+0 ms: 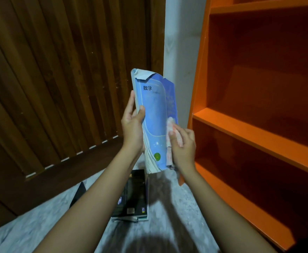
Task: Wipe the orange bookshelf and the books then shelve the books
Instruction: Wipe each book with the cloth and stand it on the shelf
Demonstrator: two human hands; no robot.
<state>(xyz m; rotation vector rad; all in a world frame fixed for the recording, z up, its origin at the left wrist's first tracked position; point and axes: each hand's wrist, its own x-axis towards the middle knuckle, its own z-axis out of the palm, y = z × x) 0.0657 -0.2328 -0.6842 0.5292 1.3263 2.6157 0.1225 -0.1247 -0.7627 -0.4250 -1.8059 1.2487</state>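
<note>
A light blue book point(154, 117) with a torn, curled top corner stands upright in front of me. My left hand point(133, 125) grips its left edge, thumb across the cover. My right hand point(183, 143) holds a pale pink cloth point(170, 137) and presses it against the lower right of the cover. To the right rises the orange bookshelf point(244, 128), its visible shelves bare. A small pile of dark books point(134, 196) lies on the floor below the hands.
A dark wooden slatted door point(62, 79) fills the left side. A white wall strip point(180, 52) runs between door and bookshelf. The floor point(177, 207) is grey and speckled. Another dark flat item point(78, 194) leans beside my left forearm.
</note>
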